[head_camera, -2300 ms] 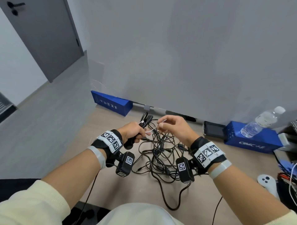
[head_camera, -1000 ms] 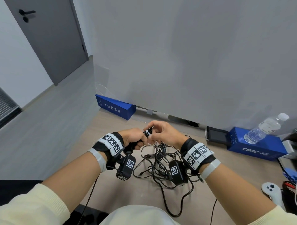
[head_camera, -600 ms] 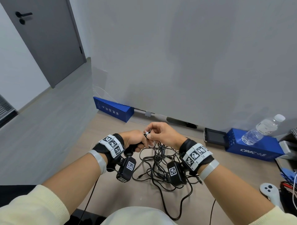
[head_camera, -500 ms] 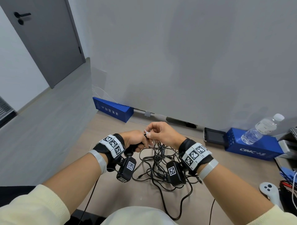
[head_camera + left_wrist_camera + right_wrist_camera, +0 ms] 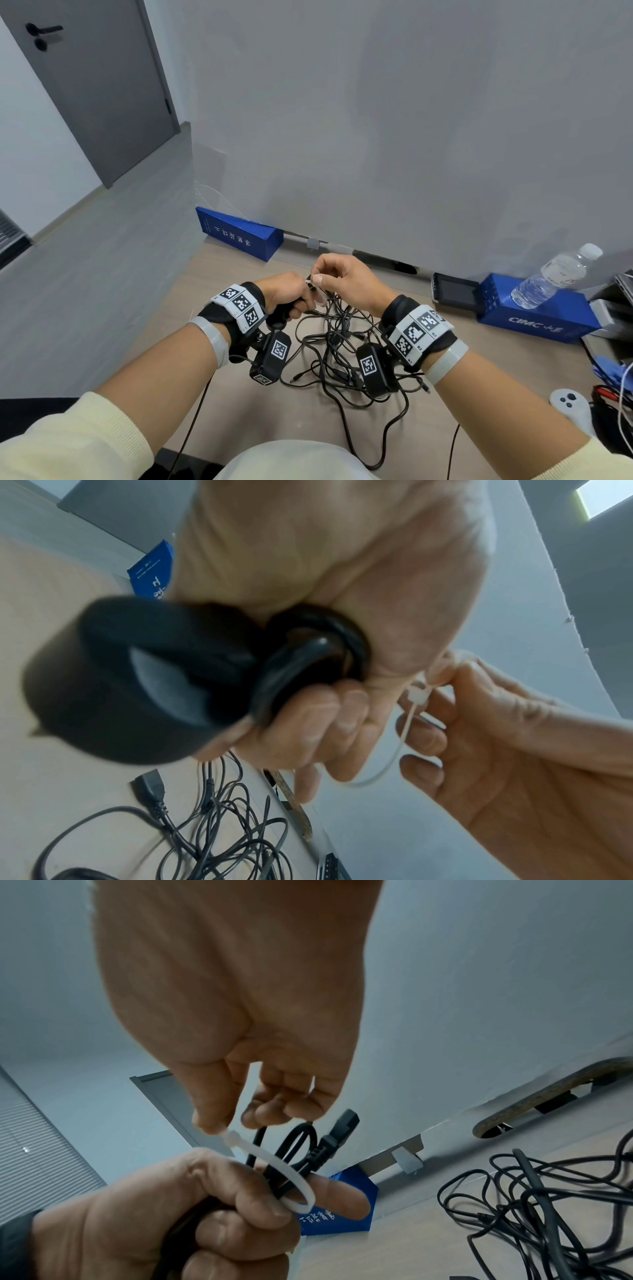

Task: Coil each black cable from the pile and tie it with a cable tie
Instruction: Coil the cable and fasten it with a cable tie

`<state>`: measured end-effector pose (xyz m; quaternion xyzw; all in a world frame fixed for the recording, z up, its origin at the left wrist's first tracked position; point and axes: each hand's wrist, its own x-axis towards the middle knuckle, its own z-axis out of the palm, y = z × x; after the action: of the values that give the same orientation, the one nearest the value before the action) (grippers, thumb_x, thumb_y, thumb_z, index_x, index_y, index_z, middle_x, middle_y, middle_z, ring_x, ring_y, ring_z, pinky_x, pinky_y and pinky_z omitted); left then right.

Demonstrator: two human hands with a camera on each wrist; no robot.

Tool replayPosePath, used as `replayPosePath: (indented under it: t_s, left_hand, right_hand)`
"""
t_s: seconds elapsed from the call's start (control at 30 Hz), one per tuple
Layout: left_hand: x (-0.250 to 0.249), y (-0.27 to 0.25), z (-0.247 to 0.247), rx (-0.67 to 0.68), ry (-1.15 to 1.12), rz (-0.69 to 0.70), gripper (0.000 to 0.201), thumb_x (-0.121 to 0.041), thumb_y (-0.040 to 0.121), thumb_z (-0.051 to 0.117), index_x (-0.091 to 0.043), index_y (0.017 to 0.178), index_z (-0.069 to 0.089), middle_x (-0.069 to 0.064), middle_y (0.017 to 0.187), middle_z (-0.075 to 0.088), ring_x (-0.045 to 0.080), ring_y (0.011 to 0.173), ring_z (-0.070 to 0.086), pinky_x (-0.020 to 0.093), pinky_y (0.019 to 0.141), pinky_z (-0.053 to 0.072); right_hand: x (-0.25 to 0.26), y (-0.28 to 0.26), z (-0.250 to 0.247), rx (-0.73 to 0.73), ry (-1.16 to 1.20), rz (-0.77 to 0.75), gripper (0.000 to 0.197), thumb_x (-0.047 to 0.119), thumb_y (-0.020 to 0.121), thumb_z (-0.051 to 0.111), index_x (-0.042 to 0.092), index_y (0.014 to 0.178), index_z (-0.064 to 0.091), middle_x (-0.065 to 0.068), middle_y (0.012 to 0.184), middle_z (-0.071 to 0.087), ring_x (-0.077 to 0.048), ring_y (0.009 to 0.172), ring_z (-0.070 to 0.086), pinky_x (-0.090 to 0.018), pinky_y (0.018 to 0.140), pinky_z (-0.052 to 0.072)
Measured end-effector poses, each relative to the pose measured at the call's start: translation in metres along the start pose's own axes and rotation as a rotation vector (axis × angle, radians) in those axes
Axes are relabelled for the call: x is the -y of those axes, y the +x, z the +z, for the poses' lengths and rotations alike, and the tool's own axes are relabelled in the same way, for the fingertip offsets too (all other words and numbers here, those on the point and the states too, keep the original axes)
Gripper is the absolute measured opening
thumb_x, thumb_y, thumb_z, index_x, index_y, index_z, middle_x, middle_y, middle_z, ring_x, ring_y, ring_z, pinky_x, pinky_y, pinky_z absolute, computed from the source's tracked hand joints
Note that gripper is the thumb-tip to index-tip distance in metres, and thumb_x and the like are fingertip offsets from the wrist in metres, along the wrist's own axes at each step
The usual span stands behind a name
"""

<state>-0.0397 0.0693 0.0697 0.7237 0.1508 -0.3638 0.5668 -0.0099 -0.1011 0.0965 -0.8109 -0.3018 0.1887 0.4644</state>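
My left hand [image 5: 289, 296] grips a coiled black cable [image 5: 308, 658] in a fist above the table; its loops and plug [image 5: 337, 1131] stick up past my fingers. A white cable tie [image 5: 274, 1167] loops round the bundle. My right hand [image 5: 337, 277] pinches the tie near its head [image 5: 416, 696] between thumb and forefinger, right against the left fist. Beneath both hands a tangled pile of black cables [image 5: 339, 346] lies on the wooden table [image 5: 479, 359].
A long blue box [image 5: 239, 233] lies at the grey wall, far left. A second blue box [image 5: 534, 315] with a water bottle [image 5: 555, 274] on it and a small black device [image 5: 454, 289] are at the right. A white controller [image 5: 570, 406] lies near the right edge.
Both hands have come together; the tie that stuck out loose between them now loops round the coil, with my right hand pinching it close against the left fist.
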Motion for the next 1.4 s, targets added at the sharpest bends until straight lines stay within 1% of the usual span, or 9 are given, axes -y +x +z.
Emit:
replayPosePath:
  t_s: [0.2,0.43,0.6,0.73,0.83,0.97,1.1,1.27,1.4]
  left_hand:
    - [-0.001,0.000,-0.007,0.009,-0.075,0.015,0.025,-0.001,0.094,0.046,-0.007,0.108,0.066,-0.002,0.058,0.036,0.012,0.049,0.034,0.026,0.054,0.031]
    - [0.013,0.003,-0.013,-0.022,-0.209,0.026,0.016,-0.004,0.099,0.043,-0.011,0.097,0.058,-0.002,0.058,0.034,0.011,0.047,0.033,0.021,0.047,0.032]
    - [0.011,0.002,-0.012,0.012,-0.253,0.015,0.022,0.000,0.095,0.048,-0.013,0.079,0.054,-0.003,0.058,0.033,0.010,0.046,0.033,0.022,0.049,0.032]
    - [0.009,-0.004,-0.023,0.065,-0.395,0.030,0.024,0.001,0.096,0.046,-0.009,0.100,0.067,-0.006,0.056,0.032,0.008,0.044,0.032,0.020,0.047,0.031]
    - [-0.003,-0.009,-0.023,0.058,-0.440,0.103,0.029,0.001,0.095,0.047,-0.004,0.115,0.067,-0.008,0.055,0.033,0.006,0.042,0.033,0.018,0.043,0.033]
    - [-0.019,-0.017,-0.023,0.030,-0.412,0.206,0.010,-0.011,0.095,0.057,-0.009,0.093,0.066,-0.008,0.052,0.031,0.008,0.041,0.033,0.020,0.043,0.034]
    - [-0.022,-0.020,-0.021,-0.075,-0.272,0.301,0.019,-0.022,0.094,0.064,-0.017,0.077,0.058,-0.003,0.055,0.034,0.012,0.046,0.033,0.024,0.047,0.033]
    - [-0.024,-0.020,-0.006,-0.137,-0.173,0.368,0.014,-0.023,0.094,0.064,-0.010,0.089,0.061,0.000,0.056,0.042,0.014,0.047,0.039,0.026,0.051,0.036]
    - [-0.024,-0.023,-0.005,-0.176,-0.086,0.366,0.018,-0.028,0.093,0.066,-0.010,0.094,0.065,0.004,0.063,0.059,0.017,0.055,0.056,0.026,0.060,0.048]
  right_hand:
    - [0.008,-0.005,-0.003,-0.022,0.066,-0.095,0.013,0.005,0.095,0.061,0.014,0.087,0.061,0.005,0.081,0.057,-0.004,0.069,0.051,-0.019,0.071,0.043]
    - [0.013,-0.008,-0.006,0.160,0.327,-0.034,0.017,0.005,0.103,0.047,0.011,0.087,0.051,-0.010,0.104,0.073,-0.029,0.087,0.065,-0.043,0.082,0.053]
    - [0.017,-0.003,0.000,0.064,0.271,0.053,0.018,0.003,0.105,0.043,0.009,0.088,0.049,-0.012,0.073,0.063,-0.025,0.066,0.053,-0.029,0.062,0.047]
    - [0.000,-0.004,-0.004,0.061,0.227,0.200,0.024,0.006,0.105,0.042,0.014,0.084,0.049,-0.003,0.063,0.054,-0.010,0.049,0.043,-0.021,0.050,0.037]
    - [-0.014,-0.004,-0.011,0.038,0.289,0.320,0.025,0.008,0.106,0.040,0.015,0.083,0.047,-0.001,0.064,0.050,-0.014,0.050,0.035,-0.028,0.054,0.040]
    - [-0.008,0.004,-0.021,-0.024,0.224,0.236,0.017,0.012,0.103,0.050,0.011,0.088,0.058,0.005,0.062,0.055,-0.013,0.057,0.049,-0.039,0.073,0.047]
    - [-0.001,0.004,-0.024,0.040,0.064,0.223,0.022,0.029,0.100,0.058,0.013,0.108,0.071,-0.003,0.076,0.072,-0.013,0.075,0.067,-0.030,0.081,0.054]
    - [0.002,0.004,-0.016,-0.036,-0.149,0.243,0.025,0.033,0.094,0.061,0.022,0.072,0.065,-0.002,0.075,0.076,0.001,0.060,0.055,-0.020,0.067,0.042]
    - [0.005,0.001,-0.021,-0.119,-0.301,0.206,0.030,0.040,0.094,0.064,0.019,0.074,0.067,0.001,0.073,0.075,0.004,0.045,0.050,-0.010,0.051,0.035]
